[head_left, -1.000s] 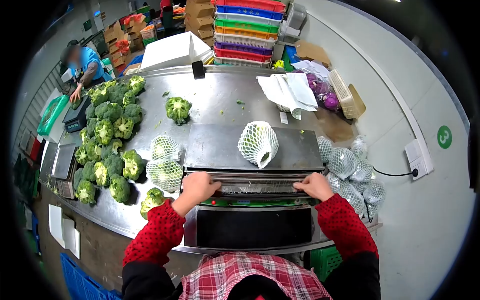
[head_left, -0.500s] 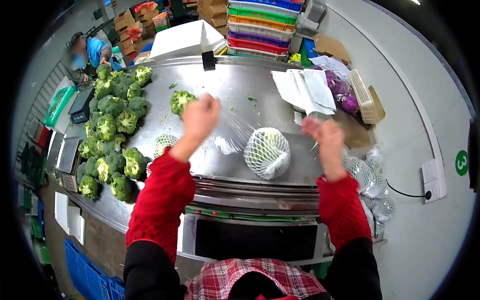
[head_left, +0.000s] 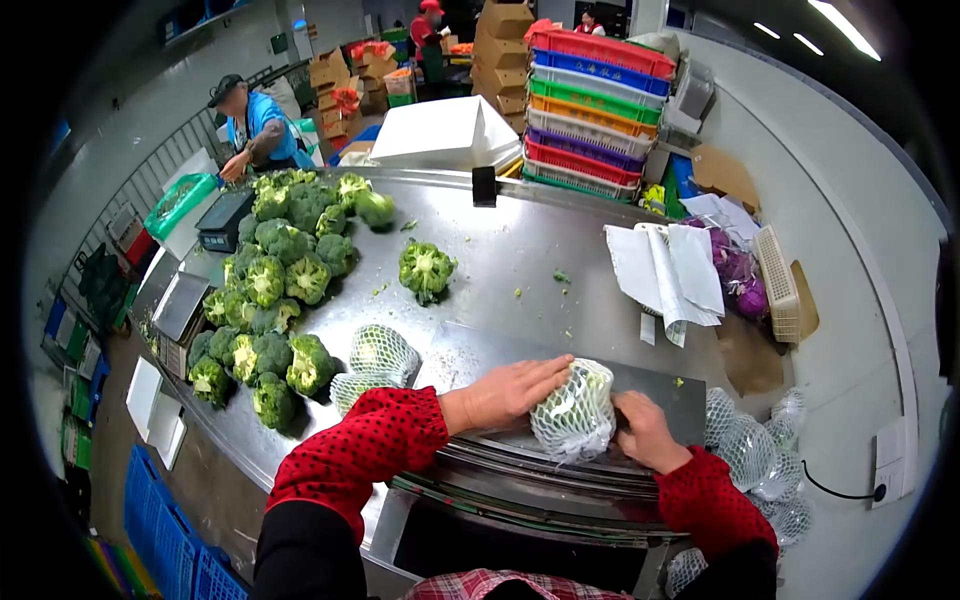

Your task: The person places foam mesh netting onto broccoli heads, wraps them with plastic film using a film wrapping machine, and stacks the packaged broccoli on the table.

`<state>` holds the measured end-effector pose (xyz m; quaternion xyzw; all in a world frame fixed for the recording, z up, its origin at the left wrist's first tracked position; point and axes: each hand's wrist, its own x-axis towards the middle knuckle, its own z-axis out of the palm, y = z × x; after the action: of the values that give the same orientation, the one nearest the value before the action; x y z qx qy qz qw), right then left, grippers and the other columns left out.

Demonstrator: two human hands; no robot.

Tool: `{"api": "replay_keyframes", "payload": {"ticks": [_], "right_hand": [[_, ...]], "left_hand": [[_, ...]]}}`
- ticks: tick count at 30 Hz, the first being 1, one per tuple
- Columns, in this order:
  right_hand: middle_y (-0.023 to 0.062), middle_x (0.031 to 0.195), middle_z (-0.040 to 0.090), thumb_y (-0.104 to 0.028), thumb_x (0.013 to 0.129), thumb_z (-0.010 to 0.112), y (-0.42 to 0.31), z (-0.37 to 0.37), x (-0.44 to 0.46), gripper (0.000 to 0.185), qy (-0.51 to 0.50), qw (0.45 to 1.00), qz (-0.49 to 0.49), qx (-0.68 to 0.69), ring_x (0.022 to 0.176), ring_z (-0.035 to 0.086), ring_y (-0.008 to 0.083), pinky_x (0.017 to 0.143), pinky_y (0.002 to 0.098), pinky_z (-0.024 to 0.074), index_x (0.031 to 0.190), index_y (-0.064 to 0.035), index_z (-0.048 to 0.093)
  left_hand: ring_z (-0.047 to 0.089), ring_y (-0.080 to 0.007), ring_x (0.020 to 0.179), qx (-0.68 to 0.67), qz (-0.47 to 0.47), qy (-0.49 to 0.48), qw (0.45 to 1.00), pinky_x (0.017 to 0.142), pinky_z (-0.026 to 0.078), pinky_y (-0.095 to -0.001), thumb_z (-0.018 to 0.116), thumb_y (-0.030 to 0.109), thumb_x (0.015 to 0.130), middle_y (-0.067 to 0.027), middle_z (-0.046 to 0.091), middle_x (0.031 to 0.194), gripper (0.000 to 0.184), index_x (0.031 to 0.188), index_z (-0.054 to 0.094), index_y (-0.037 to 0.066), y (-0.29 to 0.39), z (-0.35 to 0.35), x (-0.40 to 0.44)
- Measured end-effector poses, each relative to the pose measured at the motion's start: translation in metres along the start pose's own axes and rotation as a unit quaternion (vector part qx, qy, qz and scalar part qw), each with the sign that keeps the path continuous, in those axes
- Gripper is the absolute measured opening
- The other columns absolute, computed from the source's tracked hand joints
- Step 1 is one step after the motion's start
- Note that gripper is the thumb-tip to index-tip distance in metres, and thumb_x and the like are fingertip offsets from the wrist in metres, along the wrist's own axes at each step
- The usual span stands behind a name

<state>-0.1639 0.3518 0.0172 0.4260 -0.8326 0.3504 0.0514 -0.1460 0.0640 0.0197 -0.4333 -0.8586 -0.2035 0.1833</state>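
Observation:
A round pale-green vegetable in a white foam net (head_left: 573, 412) sits on the metal work surface in front of me, with clear film shining over it. My left hand (head_left: 512, 392) lies along its left and upper side, fingers stretched out and together. Against its right side, my right hand (head_left: 648, 432) is closed, fingers curled at the net; whether film is pinched in them is hidden. Two more net-sleeved vegetables (head_left: 383, 352) rest left of my left hand. Beyond them lies a single broccoli head (head_left: 426, 270), cut stem up.
Broccoli heads (head_left: 287, 243) are heaped along the left side by a scale (head_left: 226, 218). White sheets (head_left: 665, 275) lie at right, near bagged purple vegetables (head_left: 738, 270). Netted vegetables (head_left: 748, 450) pile up beside the wall. Stacked crates (head_left: 590, 110) and a co-worker (head_left: 262, 125) are beyond the table.
Both hands have come down from above the table onto the netted vegetable. The film stretched to its left is no longer pulled out. The head view has tilted up, showing more of the room.

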Motion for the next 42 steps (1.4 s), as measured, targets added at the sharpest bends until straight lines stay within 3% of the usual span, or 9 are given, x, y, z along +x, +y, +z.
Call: {"api": "replay_keyframes", "payload": {"ticks": [11,16,17,19,22,29,33,37,42], "right_hand": [[0.008,0.081,0.067,-0.015,0.082,0.074,-0.17,0.003,-0.126,0.031,-0.201,0.846,0.307,0.388,0.074,0.061,0.0078,0.066,0.0282,0.0495,0.105,0.0034,0.062],[0.0084,0.097,0.069,-0.02,0.097,0.054,-0.2,0.037,-0.197,0.026,-0.106,0.633,0.529,0.555,0.084,0.065,0.0155,0.074,0.0289,0.0524,0.108,0.0026,0.062],[0.0103,0.1,0.069,-0.018,0.097,0.052,-0.215,0.023,-0.184,0.026,-0.183,0.845,0.35,0.361,0.088,0.066,0.0183,0.077,0.0294,0.0526,0.109,0.003,0.062],[0.0144,0.099,0.069,-0.012,0.097,0.049,-0.232,0.033,-0.201,0.024,-0.086,0.786,0.411,0.453,0.088,0.067,0.0219,0.079,0.0317,0.0531,0.109,0.0058,0.061],[0.018,0.096,0.068,-0.01,0.099,0.043,-0.251,0.047,-0.217,0.026,0.021,0.742,0.453,0.494,0.086,0.067,0.0239,0.079,0.0326,0.0536,0.11,0.0075,0.059],[0.0141,0.072,0.064,-0.014,0.102,0.038,-0.238,0.067,-0.22,0.028,0.218,0.776,0.507,0.306,0.059,0.06,0.0161,0.057,0.0252,0.0477,0.094,0.0052,0.057],[-0.0001,0.055,0.046,-0.023,0.102,0.043,-0.209,0.085,-0.274,0.03,0.231,0.693,0.563,0.387,0.041,0.037,0.0087,0.037,0.0254,0.0285,0.076,-0.0097,0.05],[0.0103,0.097,0.064,-0.031,0.092,0.06,-0.086,0.173,-0.432,0.037,0.287,0.852,0.396,0.185,0.09,0.063,0.017,0.079,0.0286,0.0499,0.113,0.0003,0.057],[0.0099,0.088,0.062,-0.028,0.093,0.058,-0.193,0.107,-0.234,0.028,0.153,0.924,0.346,0.057,0.079,0.06,0.0175,0.069,0.029,0.0466,0.103,-0.0014,0.058]], "left_hand": [[0.067,-0.035,0.089,-0.329,-0.162,-0.095,0.925,0.075,0.056,-0.0384,0.083,0.044,0.056,-0.0205,0.067,0.108,0.068,0.103,0.066,-0.003,0.164,-0.082,-0.089],[0.063,-0.0165,0.081,-0.669,-0.519,-0.16,0.507,0.072,0.05,-0.0299,0.07,0.018,0.085,-0.0126,0.069,0.094,0.033,0.107,0.062,-0.006,0.214,-0.036,-0.189],[0.064,-0.0184,0.082,-0.745,-0.499,-0.074,0.436,0.072,0.051,-0.0299,0.066,0.016,0.087,-0.0144,0.069,0.095,0.031,0.109,0.061,-0.006,0.219,-0.035,-0.203],[0.066,-0.023,0.086,-0.817,-0.488,0.085,0.294,0.074,0.052,-0.0312,0.058,0.016,0.092,-0.0202,0.067,0.1,0.031,0.113,0.058,-0.007,0.235,-0.046,-0.21],[0.066,-0.0176,0.089,-0.662,-0.529,0.109,0.52,0.074,0.052,-0.0282,0.055,0.019,0.097,-0.0135,0.067,0.104,0.025,0.107,0.06,-0.003,0.27,-0.049,-0.211],[0.051,-0.0088,0.058,-0.43,-0.635,0.281,0.578,0.055,0.042,-0.0253,0.047,0.02,0.101,-0.0001,0.055,0.063,0.033,0.074,0.054,0.002,0.262,-0.031,-0.207],[0.061,-0.0228,0.057,0.11,-0.367,0.044,0.923,0.042,0.046,-0.036,0.061,0.021,0.083,-0.0049,0.059,0.067,0.009,0.079,0.061,0.012,0.23,0.048,-0.179],[0.056,-0.0182,0.059,0.011,-0.212,0.138,0.967,0.04,0.043,-0.0317,0.06,0.023,0.078,-0.0009,0.052,0.069,0.007,0.083,0.056,0.019,0.227,0.102,-0.135],[0.06,-0.0218,0.061,-0.269,-0.248,0.117,0.923,0.051,0.046,-0.0366,0.063,0.031,0.08,-0.0087,0.061,0.07,0.023,0.078,0.063,0.008,0.278,0.16,-0.092]]}}
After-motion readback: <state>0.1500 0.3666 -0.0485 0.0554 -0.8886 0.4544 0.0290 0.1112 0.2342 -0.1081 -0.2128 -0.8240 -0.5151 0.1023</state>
